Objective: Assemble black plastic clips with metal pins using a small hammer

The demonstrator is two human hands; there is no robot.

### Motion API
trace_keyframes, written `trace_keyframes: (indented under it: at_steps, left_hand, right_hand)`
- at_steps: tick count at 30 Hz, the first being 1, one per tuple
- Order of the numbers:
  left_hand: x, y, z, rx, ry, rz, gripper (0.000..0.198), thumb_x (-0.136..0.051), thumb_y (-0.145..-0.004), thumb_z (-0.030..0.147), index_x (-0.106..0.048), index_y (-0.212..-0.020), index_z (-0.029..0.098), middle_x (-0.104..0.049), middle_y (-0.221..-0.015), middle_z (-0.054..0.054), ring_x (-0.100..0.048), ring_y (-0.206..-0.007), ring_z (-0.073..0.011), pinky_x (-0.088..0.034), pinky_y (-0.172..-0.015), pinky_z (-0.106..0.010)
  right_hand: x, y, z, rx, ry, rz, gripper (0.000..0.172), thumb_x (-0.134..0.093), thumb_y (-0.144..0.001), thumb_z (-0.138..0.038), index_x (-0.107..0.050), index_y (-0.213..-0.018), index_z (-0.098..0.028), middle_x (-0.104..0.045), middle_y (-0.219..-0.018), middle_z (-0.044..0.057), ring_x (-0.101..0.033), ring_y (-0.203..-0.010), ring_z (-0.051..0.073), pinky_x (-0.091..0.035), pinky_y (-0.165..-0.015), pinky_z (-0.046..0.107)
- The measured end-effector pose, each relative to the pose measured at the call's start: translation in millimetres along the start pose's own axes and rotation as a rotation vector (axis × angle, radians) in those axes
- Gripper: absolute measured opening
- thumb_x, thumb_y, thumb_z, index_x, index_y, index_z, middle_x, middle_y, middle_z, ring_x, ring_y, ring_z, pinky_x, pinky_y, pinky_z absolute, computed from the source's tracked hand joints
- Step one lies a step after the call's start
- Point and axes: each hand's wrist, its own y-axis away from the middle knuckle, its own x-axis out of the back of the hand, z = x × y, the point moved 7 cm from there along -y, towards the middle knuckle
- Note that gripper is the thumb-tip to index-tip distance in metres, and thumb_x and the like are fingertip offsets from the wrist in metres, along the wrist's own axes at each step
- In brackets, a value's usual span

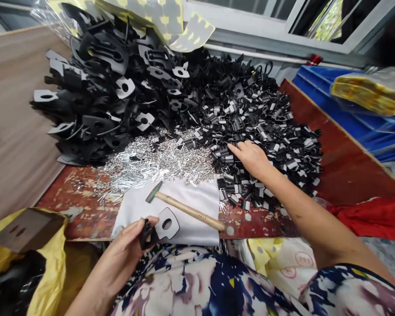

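My left hand (129,239) is closed around a black plastic part with a pale, holed end plate (167,224), held at the table's front edge. Out to the right, my right hand (250,157) reaches into a pile of small black clips with light patches (260,125). Its fingertips touch the pile; whether they pinch a clip is hidden. Between the hands lies a hammer (184,207) with a wooden handle and greenish head, on a pale grey cloth (131,210). Behind the hammer is a heap of shiny metal pins (161,158).
Larger black parts (98,87) are heaped high at the back left. A cardboard sheet (16,87) borders the left, a red-brown board (345,153) the right. A yellow sack (52,259) stands at lower left. Blue material (329,94) and a wrapped yellow bundle (368,94) lie beyond the board.
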Motion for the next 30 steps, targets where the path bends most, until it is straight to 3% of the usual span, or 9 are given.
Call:
trace_keyframes:
  at_steps: [3, 6, 9, 11, 14, 17, 21, 30]
  left_hand:
    - [10.4, 2.7, 1.7, -0.052, -0.011, -0.023, 0.041, -0.098, -0.058, 0.041, -0.083, -0.087, 0.017, -0.076, -0.092, -0.006, -0.066, -0.078, -0.0201, -0.060, -0.068, -0.030]
    - [12.2, 1.4, 1.9, -0.069, -0.060, -0.065, 0.043, -0.097, -0.061, 0.041, -0.083, -0.094, 0.018, -0.073, -0.095, -0.007, -0.064, -0.077, -0.0187, -0.060, -0.068, -0.030]
    - [-1.8, -2.8, 3.3, -0.133, -0.141, -0.125, 0.036, -0.096, -0.063, 0.038, -0.083, -0.088, 0.017, -0.067, -0.103, -0.007, -0.059, -0.076, -0.0149, -0.057, -0.063, -0.025]
    - [-19.0, -4.5, 6.7, -0.226, -0.197, -0.174, 0.031, -0.095, -0.065, 0.039, -0.080, -0.078, 0.015, -0.062, -0.107, -0.007, -0.056, -0.079, -0.0141, -0.056, -0.060, -0.022]
    - [-45.5, -4.3, 8.6, -0.310, -0.229, -0.241, 0.031, -0.093, -0.068, 0.042, -0.078, -0.073, 0.015, -0.055, -0.100, -0.004, -0.055, -0.080, -0.0143, -0.061, -0.064, -0.025]
    - [-62.6, -2.9, 7.4, -0.321, -0.174, -0.303, 0.029, -0.091, -0.071, 0.041, -0.076, -0.075, 0.016, -0.052, -0.093, -0.002, -0.055, -0.079, -0.0135, -0.065, -0.071, -0.030]
    - [-68.1, -2.0, 7.3, -0.351, -0.110, -0.340, 0.031, -0.089, -0.073, 0.042, -0.076, -0.077, 0.015, -0.052, -0.093, -0.002, -0.056, -0.079, -0.0138, -0.065, -0.070, -0.030]
    - [-59.6, 1.3, 9.8, -0.407, -0.141, -0.338, 0.030, -0.086, -0.077, 0.044, -0.078, -0.080, 0.015, -0.054, -0.091, -0.002, -0.060, -0.075, -0.0130, -0.062, -0.067, -0.026]
  right_hand:
    - [8.2, 8.7, 20.7, -0.169, -0.080, 0.080, 0.048, -0.045, -0.094, -0.009, -0.063, -0.136, -0.022, -0.067, -0.101, 0.012, -0.057, -0.088, 0.024, -0.042, -0.070, 0.033]
    - [23.7, 20.8, 31.3, -0.374, -0.364, 0.282, 0.033, -0.051, -0.092, -0.015, -0.069, -0.119, -0.020, -0.066, -0.103, 0.010, -0.061, -0.085, 0.023, -0.048, -0.074, 0.034]
    - [26.3, 25.2, -11.5, -0.413, -1.011, 0.378, 0.014, -0.066, -0.086, -0.026, -0.068, -0.099, -0.022, -0.070, -0.092, 0.005, -0.066, -0.084, 0.022, -0.056, -0.080, 0.037]
    - [26.2, 22.0, -73.3, -0.310, -1.300, 0.259, 0.014, -0.070, -0.084, -0.025, -0.070, -0.098, -0.023, -0.073, -0.093, 0.003, -0.069, -0.087, 0.021, -0.058, -0.084, 0.039]
    - [36.7, 22.9, -155.8, -0.174, -1.298, 0.184, 0.020, -0.063, -0.089, -0.020, -0.075, -0.104, -0.027, -0.077, -0.101, 0.003, -0.071, -0.092, 0.021, -0.056, -0.094, 0.045]
    - [48.2, 24.5, -197.0, -0.057, -1.210, 0.260, 0.025, -0.058, -0.092, -0.016, -0.077, -0.102, -0.029, -0.078, -0.094, 0.001, -0.071, -0.088, 0.021, -0.044, -0.112, 0.056]
    - [53.7, 24.8, -209.5, 0.021, -1.153, 0.342, 0.034, -0.055, -0.091, -0.010, -0.077, -0.105, -0.031, -0.075, -0.088, 0.001, -0.068, -0.087, 0.022, -0.029, -0.120, 0.063]
    - [53.1, 28.4, -228.7, 0.061, -1.137, 0.354, 0.042, -0.048, -0.091, -0.011, -0.074, -0.116, -0.034, -0.073, -0.086, 0.001, -0.067, -0.085, 0.023, -0.030, -0.120, 0.066]
